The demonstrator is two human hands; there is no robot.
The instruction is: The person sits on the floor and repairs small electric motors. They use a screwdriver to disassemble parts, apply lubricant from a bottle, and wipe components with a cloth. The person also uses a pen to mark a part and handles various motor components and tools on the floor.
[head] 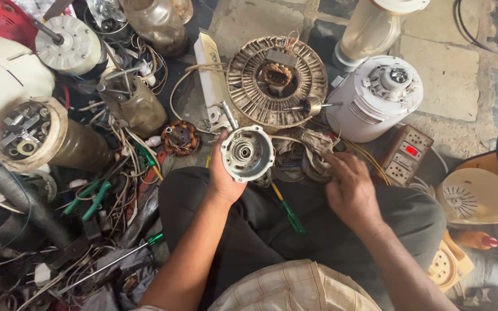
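My left hand (pixel 221 179) grips a round grey metal motor end cover (pixel 247 152) with a bearing seat in its middle, held up above my lap. My right hand (pixel 350 187) rests fingers-down on a dirty crumpled rag (pixel 306 151) on the floor just right of the cover. A green-handled screwdriver (pixel 288 211) lies across my dark trousers between both hands. Behind the cover sits a large round fan stator (pixel 276 78) with copper windings.
A white mixer motor base (pixel 378 98) and a clear jar (pixel 370 29) stand at back right, beside a switch-and-socket box (pixel 406 154). Left are motor bodies (pixel 36 135), green pliers (pixel 90 198), tangled wires, another long screwdriver (pixel 119 256). Cream plastic parts (pixel 474 196) lie at right.
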